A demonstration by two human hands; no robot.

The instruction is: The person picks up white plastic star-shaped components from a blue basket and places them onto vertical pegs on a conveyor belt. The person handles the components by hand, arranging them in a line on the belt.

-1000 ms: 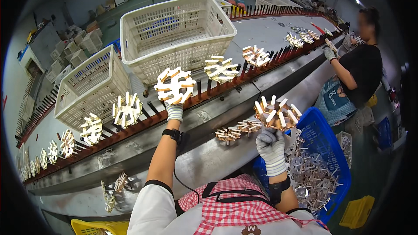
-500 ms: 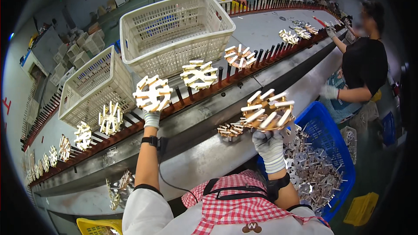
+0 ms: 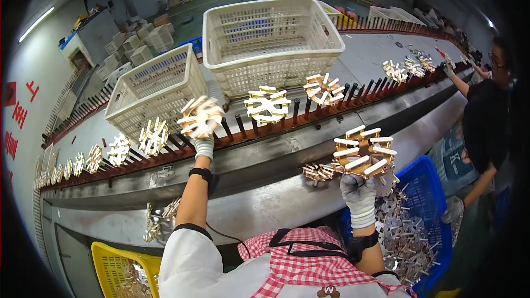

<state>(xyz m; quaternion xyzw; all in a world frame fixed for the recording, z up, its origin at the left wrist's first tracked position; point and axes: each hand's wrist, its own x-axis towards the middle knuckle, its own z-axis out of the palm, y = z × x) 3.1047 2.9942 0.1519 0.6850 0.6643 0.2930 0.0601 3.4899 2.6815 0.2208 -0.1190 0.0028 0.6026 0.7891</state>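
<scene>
My left hand (image 3: 203, 148), in a white knit glove, is closed on the lower edge of a round metal bracket (image 3: 200, 117) with white rods around it. Motion blurs this bracket beside the row of dark pegs; whether it touches a peg I cannot tell. To the right, my gloved right hand (image 3: 358, 190) pinches the bottom of another bracket (image 3: 356, 163), copper-coloured with white rods, held up above the metal ledge. Similar brackets hang along the pegs, including a pale one (image 3: 267, 105) and a coppery one (image 3: 323, 89) right of my left hand.
Two white crates (image 3: 273, 66) stand behind the pegs (image 3: 241, 126). Beside my right arm, a blue basket (image 3: 422, 182) holds many brackets; a yellow basket (image 3: 105, 265) is at lower left. More brackets (image 3: 318, 173) lie on the ledge (image 3: 276, 196). A co-worker (image 3: 486, 116) works at far right.
The whole view has shifted. The bracket in my left hand has turned and is now blurred. My right hand's bracket has tilted to face me more. Both hands keep their hold.
</scene>
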